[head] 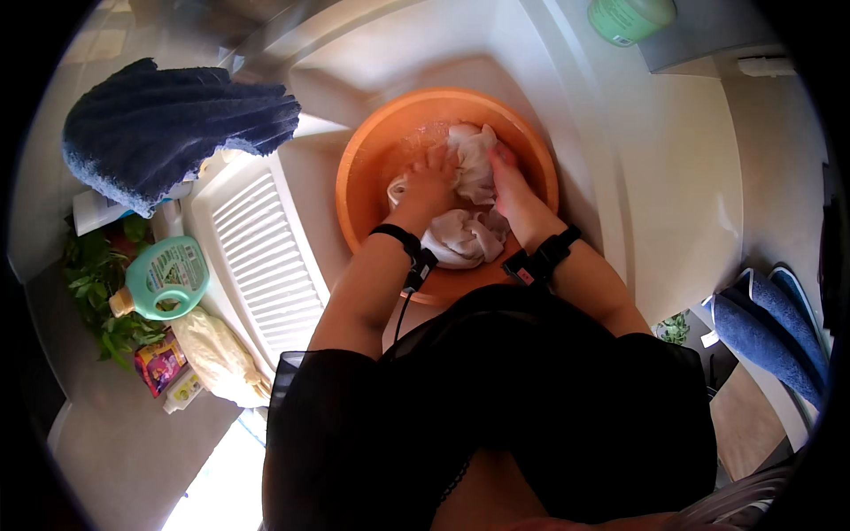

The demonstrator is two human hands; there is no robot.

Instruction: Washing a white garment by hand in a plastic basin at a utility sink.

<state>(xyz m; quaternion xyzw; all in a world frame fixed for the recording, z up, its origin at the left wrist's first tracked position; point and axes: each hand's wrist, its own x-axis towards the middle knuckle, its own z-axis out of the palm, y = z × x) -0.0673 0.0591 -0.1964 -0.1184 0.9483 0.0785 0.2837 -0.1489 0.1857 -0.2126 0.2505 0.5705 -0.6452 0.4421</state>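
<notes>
An orange plastic basin (447,97) stands in a pale sink, with wet whitish cloth (463,237) bunched inside. My left hand (431,178) lies on the cloth near the basin's middle, fingers spread and pointing away from me; whether it grips any fabric is unclear. On the right side of the bundle, my right hand (510,176) touches the cloth's edge, its fingers partly hidden. Part of the cloth lies nearer to me, between my wrists. Both wrists wear black straps with small devices, and a cable runs from the left one.
Left of the basin is a white ribbed washboard (265,255). Beyond it stand a green detergent bottle (174,277), a plastic bag (216,355) and leafy plants (99,285). A dark blue towel (179,126) hangs at upper left. A green container (629,18) stands at upper right; blue cloths (764,332) hang at right.
</notes>
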